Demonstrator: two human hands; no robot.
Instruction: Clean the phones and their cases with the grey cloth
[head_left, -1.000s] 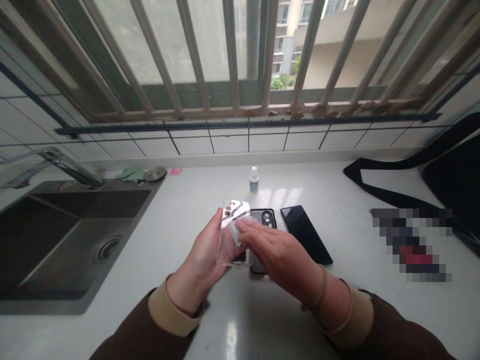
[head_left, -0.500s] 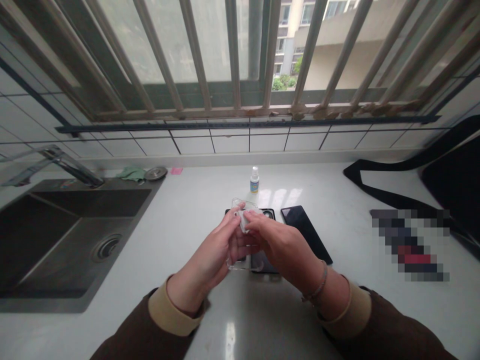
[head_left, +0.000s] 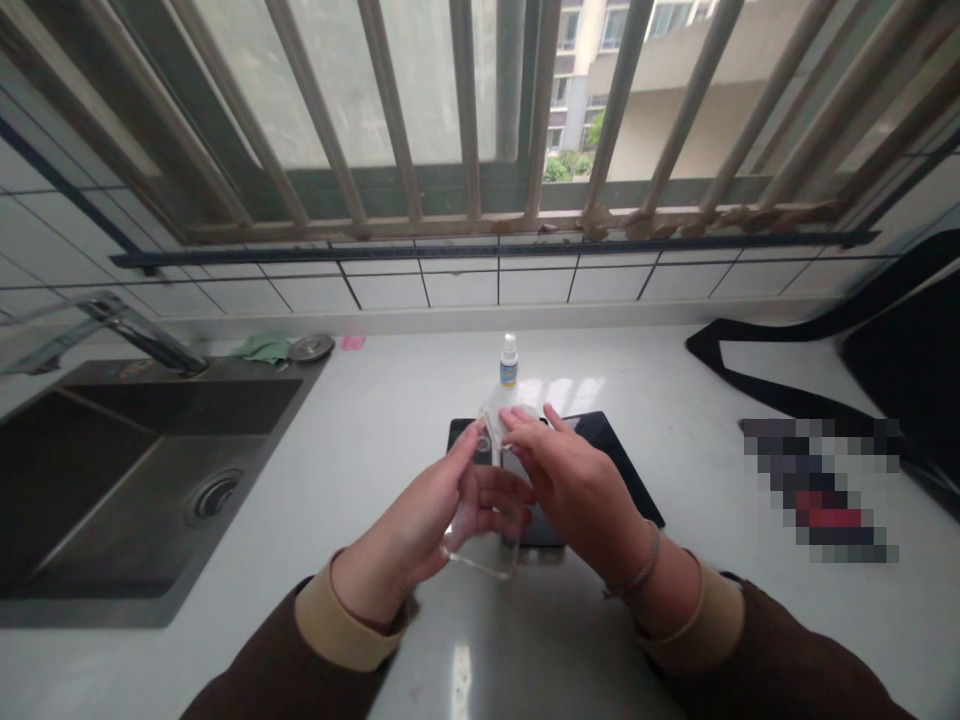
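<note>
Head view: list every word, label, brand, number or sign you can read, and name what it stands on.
No text can be read.
Bottle: printed label, too small and blurred to read.
Sink rim, beside the tap: faint coloured marks, too small to read.
Pink slip: too small to tell whether anything is written on it.
Case and phone: no lettering visible.

open counter [head_left: 337,440] leftward, bottle [head_left: 509,368] beyond right hand [head_left: 574,468]
</note>
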